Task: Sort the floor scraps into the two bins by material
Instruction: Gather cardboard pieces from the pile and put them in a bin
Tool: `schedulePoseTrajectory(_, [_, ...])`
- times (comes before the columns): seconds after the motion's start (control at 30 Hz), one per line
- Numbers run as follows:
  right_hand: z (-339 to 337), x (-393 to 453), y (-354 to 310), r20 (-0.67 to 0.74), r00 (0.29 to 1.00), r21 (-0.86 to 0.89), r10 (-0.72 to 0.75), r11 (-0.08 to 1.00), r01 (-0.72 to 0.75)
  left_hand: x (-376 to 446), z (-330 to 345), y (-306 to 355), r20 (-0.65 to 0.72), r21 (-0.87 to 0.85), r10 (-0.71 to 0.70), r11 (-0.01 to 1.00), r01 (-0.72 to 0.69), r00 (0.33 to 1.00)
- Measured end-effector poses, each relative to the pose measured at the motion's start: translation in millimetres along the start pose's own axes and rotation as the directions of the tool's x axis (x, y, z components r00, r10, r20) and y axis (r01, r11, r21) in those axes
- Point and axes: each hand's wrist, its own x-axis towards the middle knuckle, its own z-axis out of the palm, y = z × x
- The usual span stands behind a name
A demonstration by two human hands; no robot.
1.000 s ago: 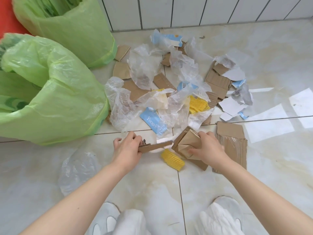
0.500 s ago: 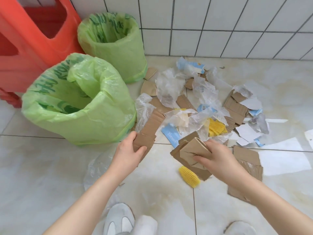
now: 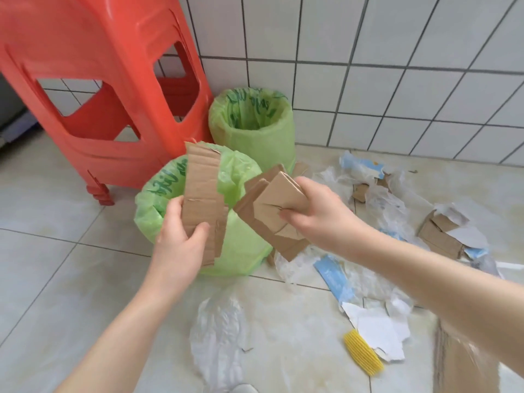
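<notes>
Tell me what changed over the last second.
Both hands rose from the floor pile towards the near green-lined bin: the left hand with a long brown cardboard strip, the right hand with folded brown cardboard pieces. Both grips held; other scraps stayed.

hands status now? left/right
Left hand: gripping a cardboard strip.
Right hand: gripping folded cardboard pieces.

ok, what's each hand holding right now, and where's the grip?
Left hand grips a cardboard strip near its lower end. Right hand grips stacked cardboard pieces at their right edge.
</notes>
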Motion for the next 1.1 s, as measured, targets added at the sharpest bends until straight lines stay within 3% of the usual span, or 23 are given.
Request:
schedulePoseTrajectory(0.13, [17.8, 42.8, -43.6, -0.041, 0.998, 0.126, -0.037, 0.991, 0.042, 37.3, -34.0, -0.3, -0.177, -0.053, -0.04, 0.998, 0.031, 0.983])
schedulePoseTrajectory(0.37, [61.0, 125.6, -72.3, -0.053, 0.989, 0.383, 0.141, 0.917, -0.11, 98.0, -40.2, -5.7, -0.31, -0.236, -0.187, 0.965, 0.115, 0.932])
schedulePoseTrajectory(0.47, [87.5, 140.8, -60.7, -0.018, 0.985, 0.361, 0.17, 0.92, -0.152, 114.2, -24.4, -24.1, -0.301, -0.105, -0.177, 0.983, 0.152, 0.937])
schedulePoseTrajectory(0.6, [104.6, 149.2, -33.9, 0.165, 0.963, 0.012, 0.212, 0.976, -0.217, 127.0, -8.3, -57.9, -0.197, 0.338, -0.176, 0.911, 0.235, 0.965])
schedulePoseTrajectory(0.7, [101.6, 153.3, -26.3, 0.269, 0.937, -0.132, 0.222, 0.972, -0.192, 128.9, -1.2, -69.5, -0.178, 0.5, -0.128, 0.842, 0.202, 0.976])
schedulePoseTrajectory(0.9, [88.4, 156.0, -18.5, 0.255, 0.956, -0.062, 0.143, 0.989, -0.131, 131.3, 15.1, -66.7, -0.052, 0.575, -0.17, 0.801, 0.169, 0.984])
schedulePoseTrajectory(1.1, [47.4, 127.0, 14.0, 0.181, 0.977, 0.069, 0.111, 0.99, -0.125, 104.5, 31.4, -36.4, -0.051, 0.502, 0.065, 0.864, -0.03, 0.997])
